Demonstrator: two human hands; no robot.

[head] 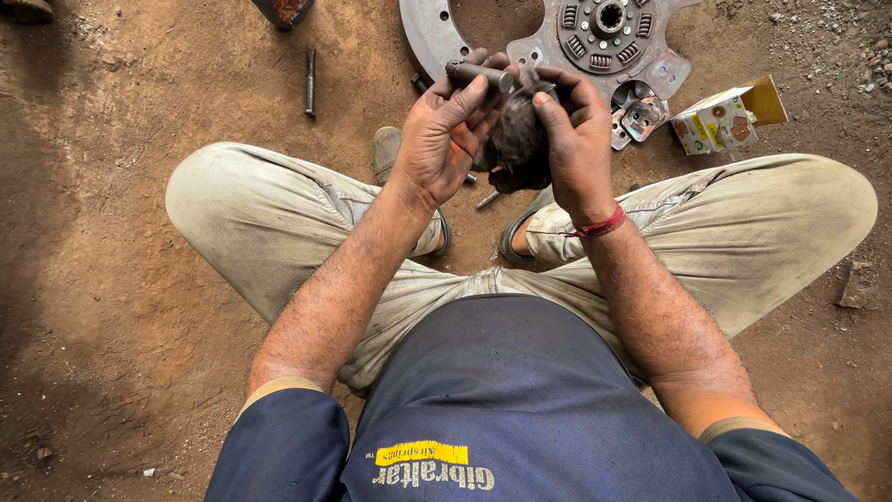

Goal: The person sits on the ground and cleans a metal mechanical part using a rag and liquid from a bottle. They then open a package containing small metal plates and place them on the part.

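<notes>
I squat on bare earth with both hands raised in front of my knees. My left hand (446, 135) grips a short dark metal pin (478, 72) between thumb and fingers, its end pointing right. My right hand (571, 130) holds a dark greasy cloth (516, 139) bunched between the two hands, its fingers touching the pin's right end. A red thread band circles my right wrist.
A clutch disc (609, 33) and a grey metal ring plate (427, 37) lie on the ground beyond my hands. A small cardboard box (720, 119) sits at the right. A long bolt (310, 82) lies at the left. Small metal parts (641, 116) rest near the disc.
</notes>
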